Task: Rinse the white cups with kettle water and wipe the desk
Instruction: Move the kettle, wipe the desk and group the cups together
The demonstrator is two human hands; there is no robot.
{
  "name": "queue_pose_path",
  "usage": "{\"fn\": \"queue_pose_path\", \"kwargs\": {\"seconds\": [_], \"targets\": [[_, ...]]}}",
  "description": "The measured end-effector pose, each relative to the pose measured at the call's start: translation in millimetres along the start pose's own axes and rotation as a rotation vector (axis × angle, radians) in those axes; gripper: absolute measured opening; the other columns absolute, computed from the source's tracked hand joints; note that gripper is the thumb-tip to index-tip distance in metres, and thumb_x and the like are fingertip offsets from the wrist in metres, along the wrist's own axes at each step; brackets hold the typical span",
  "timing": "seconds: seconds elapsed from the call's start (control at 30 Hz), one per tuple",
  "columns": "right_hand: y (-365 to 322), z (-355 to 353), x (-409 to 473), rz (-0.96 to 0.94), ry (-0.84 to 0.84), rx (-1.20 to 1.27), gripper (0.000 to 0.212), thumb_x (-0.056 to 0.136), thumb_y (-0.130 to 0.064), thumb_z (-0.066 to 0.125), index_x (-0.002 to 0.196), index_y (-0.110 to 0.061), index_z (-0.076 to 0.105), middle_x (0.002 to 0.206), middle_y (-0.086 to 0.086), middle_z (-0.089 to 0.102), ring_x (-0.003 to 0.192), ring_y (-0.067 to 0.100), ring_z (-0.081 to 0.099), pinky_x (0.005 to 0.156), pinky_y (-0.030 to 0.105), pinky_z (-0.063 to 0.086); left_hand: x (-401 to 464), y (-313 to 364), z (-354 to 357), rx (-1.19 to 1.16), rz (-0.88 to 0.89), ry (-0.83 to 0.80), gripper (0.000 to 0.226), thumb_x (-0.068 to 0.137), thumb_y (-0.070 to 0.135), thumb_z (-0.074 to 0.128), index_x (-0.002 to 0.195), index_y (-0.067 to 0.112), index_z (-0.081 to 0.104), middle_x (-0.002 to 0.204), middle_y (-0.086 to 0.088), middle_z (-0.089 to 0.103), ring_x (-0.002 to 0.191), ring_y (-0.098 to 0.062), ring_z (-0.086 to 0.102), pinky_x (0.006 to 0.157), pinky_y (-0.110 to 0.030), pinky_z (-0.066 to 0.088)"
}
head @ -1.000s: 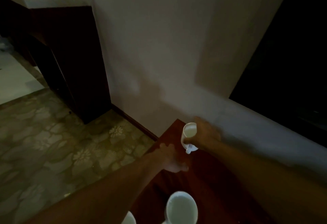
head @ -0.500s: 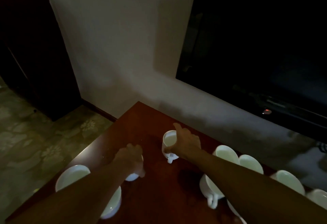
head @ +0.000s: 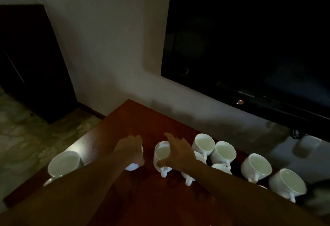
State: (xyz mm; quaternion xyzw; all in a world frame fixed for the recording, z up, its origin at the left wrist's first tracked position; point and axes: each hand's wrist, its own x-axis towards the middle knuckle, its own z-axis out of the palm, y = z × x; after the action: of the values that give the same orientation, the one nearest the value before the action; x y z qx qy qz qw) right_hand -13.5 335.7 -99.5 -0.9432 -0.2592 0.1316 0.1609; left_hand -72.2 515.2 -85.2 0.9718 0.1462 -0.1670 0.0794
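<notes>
1. Since the earlier frame the view has swung right: the row of white cups beside the television now shows, and the right hand (head: pixel 178 154) has brought its cup (head: pixel 161 156) down the desk to stand next to them.
2. The right hand grips that cup from above, thumb at the near side by the handle, fingers spread over the far rim; the cup stands upright on the desk (head: pixel 142 195).
3. The left hand (head: pixel 131 150) curls over a smaller white thing (head: pixel 133 166) just left of the cup; what it is I cannot tell.
4. A further cup (head: pixel 63 163) stands by the desk's left edge, and a cluster of upright cups (head: pixel 224 151) runs to the right.
5. Progress, as a judgement: the cups are being gathered and sorted; whether they hold water is unclear in the dim light. No kettle or cloth shows, so the wiping seems yet to come.
6. The desk is dark red-brown wood, glossy, against a pale wall (head: pixel 110 47). A switched-off television (head: pixel 250 38) hangs above it, and a patterned floor (head: pixel 32 136) lies to the left.
</notes>
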Motion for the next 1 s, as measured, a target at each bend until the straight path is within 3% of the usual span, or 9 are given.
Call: {"fn": "queue_pose_path", "kwargs": {"seconds": [0.13,0.3,0.37,0.5,0.73,1.0], "targets": [[-1,-1,-27,0.000,0.002,0.017,0.107,0.071,-0.054,0.083,0.155,-0.026,0.023,0.139,0.001,0.055,0.132,0.022,0.045,0.117,0.042,0.029,-21,14,8,-0.027,0.001,0.001,0.052,0.084,0.029,0.074,0.128,0.012,0.052,0.125,-0.006,0.060,0.114,-0.024,0.062,0.086,-0.031,0.051],[1,7,-63,0.049,0.044,0.105,0.109,0.066,-0.055,0.086,0.153,-0.029,0.025,0.137,-0.002,0.055,0.129,0.019,0.048,0.113,0.041,0.036,-45,21,17,-0.049,0.020,-0.076,0.072,0.076,0.035,0.083,0.134,0.015,0.046,0.131,-0.006,0.056,0.116,-0.026,0.059,0.085,-0.033,0.051],[2,9,-81,0.084,0.039,0.123,0.112,0.064,-0.055,0.086,0.154,-0.031,0.024,0.139,-0.002,0.053,0.130,0.020,0.046,0.106,0.040,0.043,-55,21,21,-0.032,0.041,-0.074,0.073,0.075,0.035,0.083,0.135,0.014,0.046,0.131,-0.006,0.056,0.116,-0.026,0.059,0.087,-0.034,0.052],[9,12,-119,0.122,0.025,0.176,0.114,0.063,-0.056,0.086,0.154,-0.033,0.021,0.149,-0.002,0.045,0.136,0.020,0.043,0.106,0.041,0.046,-67,27,37,-0.033,0.052,-0.006,0.070,0.077,0.038,0.081,0.133,0.013,0.048,0.128,-0.005,0.059,0.114,-0.024,0.062,0.086,-0.031,0.052],[48,18,-179,0.228,0.042,0.148,0.115,0.063,-0.053,0.087,0.155,-0.031,0.021,0.143,-0.002,0.050,0.129,0.019,0.048,0.100,0.037,0.049,-87,78,63,-0.042,0.043,-0.012,0.073,0.078,0.042,0.081,0.136,0.015,0.047,0.134,-0.005,0.056,0.120,-0.024,0.059,0.094,-0.032,0.051],[95,16,-201,0.337,0.021,0.069,0.116,0.063,-0.053,0.086,0.153,-0.033,0.016,0.133,-0.002,0.056,0.119,0.022,0.056,0.099,0.036,0.048,-92,146,77,-0.088,0.059,-0.008,0.073,0.076,0.047,0.080,0.133,0.019,0.046,0.132,-0.003,0.055,0.121,-0.024,0.057,0.088,-0.031,0.046]]}}
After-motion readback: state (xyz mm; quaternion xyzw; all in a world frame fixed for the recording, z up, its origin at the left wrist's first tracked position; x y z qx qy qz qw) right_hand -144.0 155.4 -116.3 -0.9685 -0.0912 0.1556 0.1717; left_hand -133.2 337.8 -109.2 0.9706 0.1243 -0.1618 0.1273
